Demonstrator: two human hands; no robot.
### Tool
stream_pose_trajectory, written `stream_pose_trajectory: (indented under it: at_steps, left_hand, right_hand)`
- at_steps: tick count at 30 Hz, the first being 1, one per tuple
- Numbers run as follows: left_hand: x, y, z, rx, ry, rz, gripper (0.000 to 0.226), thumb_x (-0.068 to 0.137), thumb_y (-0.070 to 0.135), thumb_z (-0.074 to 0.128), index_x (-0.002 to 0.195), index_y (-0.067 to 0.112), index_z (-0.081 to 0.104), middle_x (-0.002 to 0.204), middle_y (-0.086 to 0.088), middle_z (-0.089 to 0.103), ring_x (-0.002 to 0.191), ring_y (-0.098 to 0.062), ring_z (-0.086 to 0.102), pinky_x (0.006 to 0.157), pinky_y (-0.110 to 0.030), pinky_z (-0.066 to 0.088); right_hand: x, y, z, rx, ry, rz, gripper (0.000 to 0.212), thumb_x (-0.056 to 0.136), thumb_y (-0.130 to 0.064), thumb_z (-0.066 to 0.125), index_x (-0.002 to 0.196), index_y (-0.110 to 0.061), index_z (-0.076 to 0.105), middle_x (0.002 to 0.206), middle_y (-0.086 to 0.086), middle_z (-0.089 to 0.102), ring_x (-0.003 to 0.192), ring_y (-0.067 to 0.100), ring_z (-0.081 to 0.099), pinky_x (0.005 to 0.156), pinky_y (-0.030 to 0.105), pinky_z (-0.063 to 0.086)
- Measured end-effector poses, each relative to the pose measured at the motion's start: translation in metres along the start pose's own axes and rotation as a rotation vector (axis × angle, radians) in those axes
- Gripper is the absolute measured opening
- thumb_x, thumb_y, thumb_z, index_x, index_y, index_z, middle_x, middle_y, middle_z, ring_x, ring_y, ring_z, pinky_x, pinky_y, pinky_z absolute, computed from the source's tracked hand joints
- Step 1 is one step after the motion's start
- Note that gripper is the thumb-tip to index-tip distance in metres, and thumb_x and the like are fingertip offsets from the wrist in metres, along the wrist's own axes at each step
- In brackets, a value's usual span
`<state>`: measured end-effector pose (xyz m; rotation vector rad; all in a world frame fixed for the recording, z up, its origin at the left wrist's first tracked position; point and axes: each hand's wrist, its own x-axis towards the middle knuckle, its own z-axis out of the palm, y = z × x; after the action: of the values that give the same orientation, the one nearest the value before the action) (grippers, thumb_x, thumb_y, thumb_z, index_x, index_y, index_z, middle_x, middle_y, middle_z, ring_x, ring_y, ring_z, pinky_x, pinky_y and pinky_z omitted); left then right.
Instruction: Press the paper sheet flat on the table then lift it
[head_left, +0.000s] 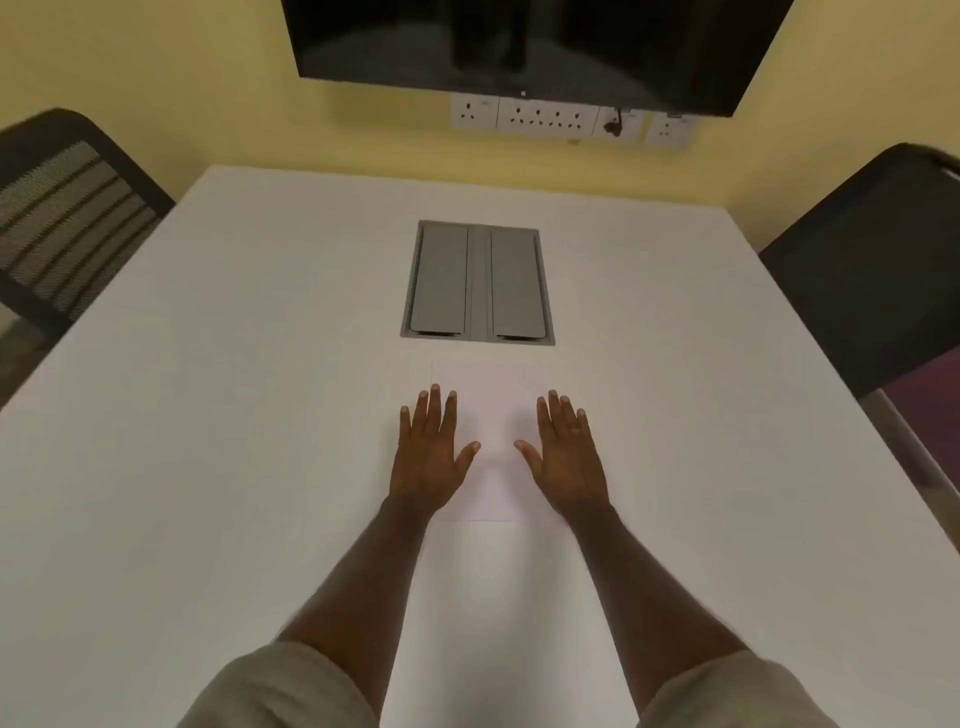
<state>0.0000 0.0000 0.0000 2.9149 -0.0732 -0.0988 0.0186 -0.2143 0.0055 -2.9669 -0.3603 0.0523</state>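
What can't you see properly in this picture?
Head view:
- Paper sheet: side edges hidden under the left hand and right hand.
- Wall screen: top cut off by the frame.
- Chairs: cut off at the sides.
- Table hatch: flaps closed, inside hidden.

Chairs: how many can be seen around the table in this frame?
2. One mesh-backed chair stands at the table's far left corner; a dark chair stands at its right edge. Any on the near side would be out of view.
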Motion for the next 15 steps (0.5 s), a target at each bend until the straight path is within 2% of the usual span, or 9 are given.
stream_pose_trajectory:
  at_steps: [3, 6, 10, 13, 15]
  left_hand:
    - [0.02, -0.01, 0.025, -0.012, -0.002, -0.06, 0.084, 0.096, 0.067, 0.012, 0.158, 0.017, -0.011, 0.167, -0.009, -0.017, 0.154, -0.028, -0.016, 0.125, -0.048, -0.01]
    - [0.031, -0.02, 0.047, -0.001, -0.013, -0.065, 0.082, 0.1, 0.062, 0.021, 0.159, 0.014, -0.009, 0.168, -0.01, -0.012, 0.155, -0.028, -0.012, 0.125, -0.049, -0.008]
    - [0.037, -0.032, 0.065, 0.039, -0.035, -0.05, 0.081, 0.1, 0.062, 0.017, 0.159, 0.012, -0.007, 0.168, -0.013, -0.01, 0.155, -0.031, -0.009, 0.125, -0.055, -0.002]
    - [0.037, -0.038, 0.069, 0.103, -0.027, -0.042, 0.085, 0.094, 0.068, -0.004, 0.159, 0.013, -0.008, 0.167, -0.013, -0.014, 0.155, -0.03, -0.011, 0.124, -0.057, -0.002]
    - [0.036, -0.04, 0.072, 0.099, -0.009, -0.031, 0.087, 0.09, 0.067, -0.01, 0.159, 0.014, -0.008, 0.167, -0.012, -0.014, 0.155, -0.03, -0.012, 0.124, -0.057, -0.002]
  right_hand:
    - [0.028, 0.012, 0.015, -0.021, 0.014, 0.062, 0.071, 0.105, -0.054, 0.028, 0.162, -0.014, 0.011, 0.17, 0.011, 0.005, 0.158, 0.026, 0.005, 0.128, 0.041, -0.002]
    - [0.055, 0.022, 0.027, 0.067, -0.046, 0.12, 0.068, 0.105, -0.053, 0.03, 0.161, -0.018, 0.015, 0.17, 0.009, 0.009, 0.157, 0.024, 0.011, 0.128, 0.04, 0.003]
    - [0.083, 0.029, 0.038, 0.181, -0.079, 0.166, 0.066, 0.106, -0.05, 0.034, 0.161, -0.019, 0.016, 0.169, 0.009, 0.016, 0.156, 0.023, 0.016, 0.127, 0.04, 0.01]
    - [0.096, 0.031, 0.043, 0.203, -0.06, 0.184, 0.067, 0.105, -0.05, 0.038, 0.161, -0.017, 0.02, 0.168, 0.01, 0.019, 0.155, 0.025, 0.019, 0.126, 0.04, 0.013]
    - [0.105, 0.035, 0.044, 0.183, -0.076, 0.186, 0.069, 0.105, -0.051, 0.037, 0.161, -0.015, 0.019, 0.169, 0.01, 0.015, 0.156, 0.025, 0.015, 0.127, 0.041, 0.01]
